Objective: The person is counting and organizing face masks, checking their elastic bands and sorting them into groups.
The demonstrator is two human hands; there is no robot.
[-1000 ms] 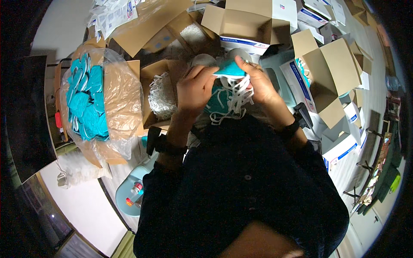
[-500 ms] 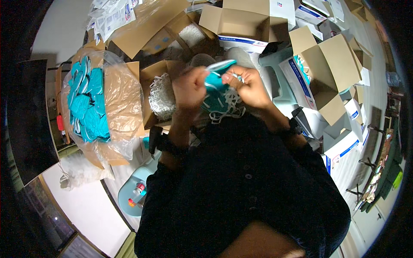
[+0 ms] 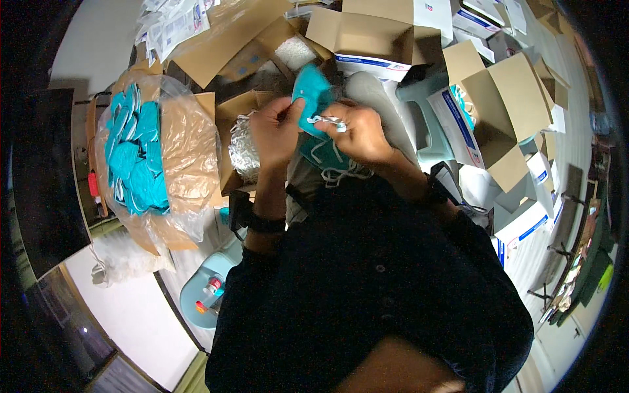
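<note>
My left hand (image 3: 275, 131) pinches a teal face mask (image 3: 310, 88) by its edge, holding it raised in front of my lap. White elastic straps (image 3: 327, 122) are gripped in the closed fingers of my right hand (image 3: 363, 134), right against the lower part of that mask. Below both hands, more teal (image 3: 320, 152) masks lie on my lap, with loose white straps (image 3: 347, 173) trailing from them. To the left, a clear plastic bag (image 3: 187, 157) in a carton holds a heap of teal masks (image 3: 134, 164). Between it and my left hand, a carton contains tangled white straps (image 3: 242, 150).
An open carton (image 3: 514, 92) with masks inside stands at the right, beside a pale green stool (image 3: 429, 124). Another open carton (image 3: 373, 39) is at the far side. White packets (image 3: 177, 26) are piled far left. A light blue stool (image 3: 203, 278) holds a bottle near left.
The mask has been turned more upright and lifted slightly in my left hand. My right hand has turned over and moved slightly nearer, its fingers now closed on the white straps.
</note>
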